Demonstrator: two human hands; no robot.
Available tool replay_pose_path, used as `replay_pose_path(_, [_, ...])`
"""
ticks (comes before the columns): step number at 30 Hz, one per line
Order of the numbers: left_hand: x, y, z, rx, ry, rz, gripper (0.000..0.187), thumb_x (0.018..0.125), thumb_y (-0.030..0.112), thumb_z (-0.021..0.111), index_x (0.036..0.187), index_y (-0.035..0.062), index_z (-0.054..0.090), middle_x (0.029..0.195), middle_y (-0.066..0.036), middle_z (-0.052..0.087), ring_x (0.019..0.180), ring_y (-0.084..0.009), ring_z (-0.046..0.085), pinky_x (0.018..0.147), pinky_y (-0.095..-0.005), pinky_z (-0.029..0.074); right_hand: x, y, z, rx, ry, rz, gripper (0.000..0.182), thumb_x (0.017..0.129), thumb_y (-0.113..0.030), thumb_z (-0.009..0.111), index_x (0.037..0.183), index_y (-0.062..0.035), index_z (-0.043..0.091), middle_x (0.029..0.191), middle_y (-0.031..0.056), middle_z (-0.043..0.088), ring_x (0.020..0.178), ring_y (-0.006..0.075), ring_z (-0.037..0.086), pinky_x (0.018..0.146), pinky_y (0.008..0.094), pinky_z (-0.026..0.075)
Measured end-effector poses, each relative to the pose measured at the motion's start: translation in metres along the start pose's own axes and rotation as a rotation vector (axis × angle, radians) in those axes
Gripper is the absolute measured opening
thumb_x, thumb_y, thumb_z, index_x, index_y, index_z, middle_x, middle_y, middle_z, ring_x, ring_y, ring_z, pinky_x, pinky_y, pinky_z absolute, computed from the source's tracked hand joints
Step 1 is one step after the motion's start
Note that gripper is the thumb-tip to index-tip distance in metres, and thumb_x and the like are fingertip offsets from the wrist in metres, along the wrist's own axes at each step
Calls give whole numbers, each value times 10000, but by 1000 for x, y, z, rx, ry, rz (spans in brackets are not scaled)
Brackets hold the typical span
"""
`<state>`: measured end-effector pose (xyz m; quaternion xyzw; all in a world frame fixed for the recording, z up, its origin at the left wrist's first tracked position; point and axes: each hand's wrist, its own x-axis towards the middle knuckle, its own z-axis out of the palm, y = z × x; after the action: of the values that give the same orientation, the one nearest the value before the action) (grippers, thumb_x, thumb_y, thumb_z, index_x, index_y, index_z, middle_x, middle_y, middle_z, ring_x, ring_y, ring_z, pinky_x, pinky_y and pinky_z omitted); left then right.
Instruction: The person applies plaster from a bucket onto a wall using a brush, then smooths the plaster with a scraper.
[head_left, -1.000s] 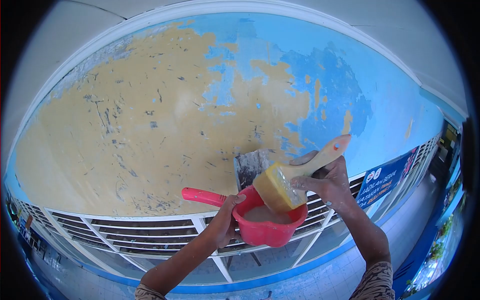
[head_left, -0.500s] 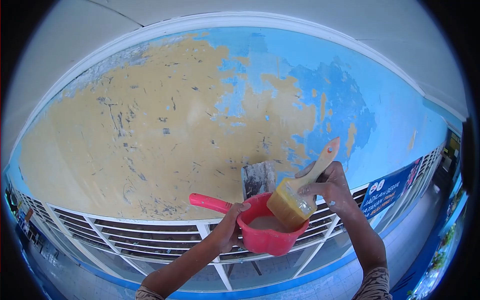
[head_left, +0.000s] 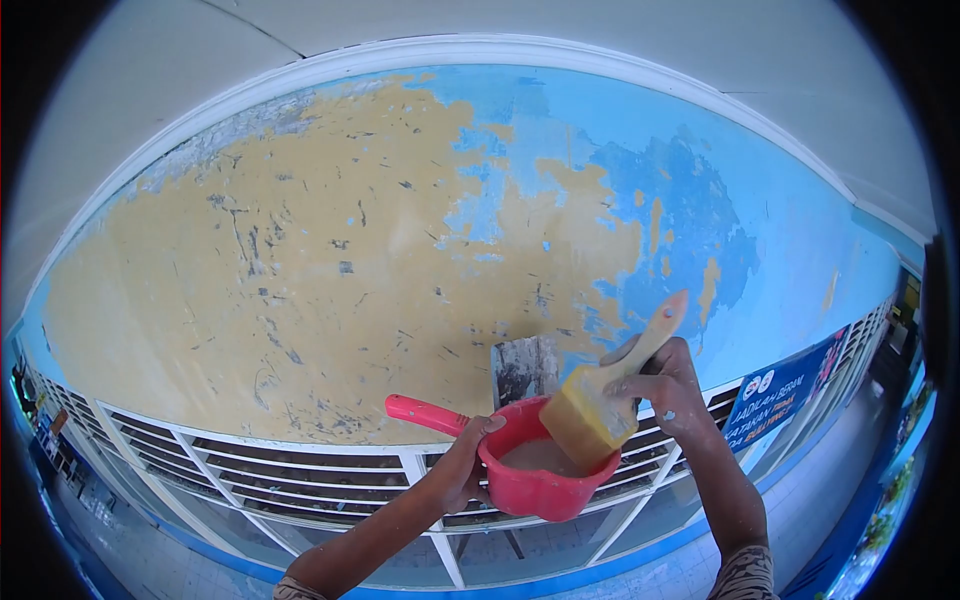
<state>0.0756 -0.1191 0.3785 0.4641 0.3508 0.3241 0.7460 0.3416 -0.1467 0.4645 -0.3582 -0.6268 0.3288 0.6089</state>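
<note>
Wall (head_left: 300,260) fills most of the view: yellow-tan scraped area on the left, blue paint patches to the right, white louvred vents (head_left: 250,465) running below it. Left hand (head_left: 458,465) comes up from bottom centre, fingers wrapped round the base of the pink handle (head_left: 420,411), thumb on the rim of the red scoop pot (head_left: 535,480). Pot is held level in front of the vents, pale liquid inside. A scraper blade (head_left: 524,368) sticks up out of the pot's far side. Right hand (head_left: 668,392) grips the wooden handle of a wide paintbrush (head_left: 600,405), fingers closed round it; brush is tilted, bristles down over the pot's right rim. Blue sign (head_left: 775,392) with white lettering far right.
</note>
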Motion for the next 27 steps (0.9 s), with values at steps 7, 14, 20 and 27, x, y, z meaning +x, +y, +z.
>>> replay_pose_path(7, [0,-1,0,-2,8,-8,796,900,588,541,1533,148,342,1523,-166,421,1380,-386,446,1007,-695,417,-2,6,-2,-70,-31,80,302,671,42,731,969,94,716,847,137,731,752,180,687,720,308,533])
replay_pose_path(14, [-1,0,-3,10,30,-9,775,900,585,535,1523,156,366,1504,-165,452,1369,-390,458,993,-707,419,-1,16,-4,-22,9,74,334,697,42,701,1023,118,695,911,176,732,793,197,695,758,332,553])
replay_pose_path(20, [-5,4,-6,-9,19,17,839,878,658,517,1522,140,370,1492,-166,458,1302,-389,520,965,-678,461,37,22,-16,333,77,-8,399,883,-123,644,1237,58,614,1191,185,664,1029,264,664,945,406,531])
replay_pose_path(27, [-15,-6,-10,-39,16,15,768,906,617,529,1505,152,409,1470,-155,501,1314,-383,522,933,-668,493,146,-37,43,659,97,-236,511,923,-130,665,1400,-5,533,1281,114,620,1144,233,606,1003,381,490])
